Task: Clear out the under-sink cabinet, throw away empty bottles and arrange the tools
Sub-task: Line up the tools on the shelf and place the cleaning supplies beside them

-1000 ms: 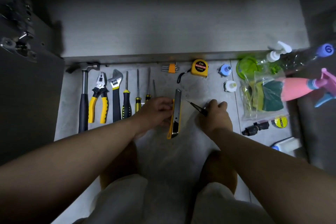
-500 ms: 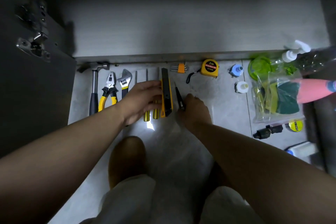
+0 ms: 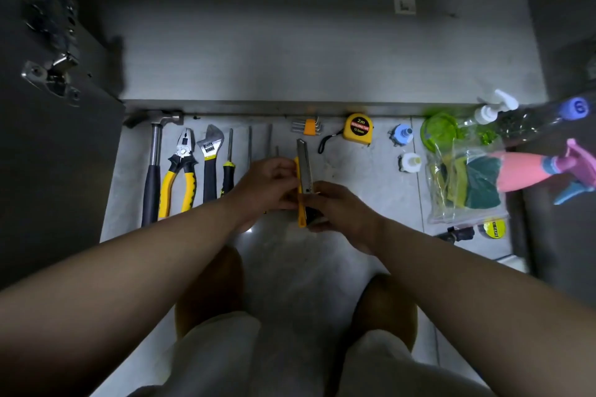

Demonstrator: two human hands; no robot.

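Note:
A yellow and black utility knife point(image 3: 303, 167) lies lengthwise on the grey floor, just right of the tool row. My left hand point(image 3: 267, 185) grips its left side at the middle. My right hand point(image 3: 343, 213) pinches its near end from the right. To the left lie a hammer point(image 3: 154, 171), yellow-handled pliers point(image 3: 182, 171), an adjustable wrench point(image 3: 209, 161) and a screwdriver point(image 3: 228, 171). Thinner screwdriver shafts point(image 3: 250, 142) stick out behind my left hand, which hides their handles.
Hex keys point(image 3: 308, 126) and a yellow tape measure point(image 3: 358, 128) lie by the cabinet edge. At the right are two caps point(image 3: 401, 135), a bag of sponges point(image 3: 464, 184), a pink spray bottle point(image 3: 529, 167), a clear bottle point(image 3: 522, 119) and a tape roll point(image 3: 495, 228). The open cabinet door point(image 3: 54, 80) stands left.
My right hand has moved left onto the knife's near end. The small black pointed tool it held is no longer visible. My left hand stays on the knife.

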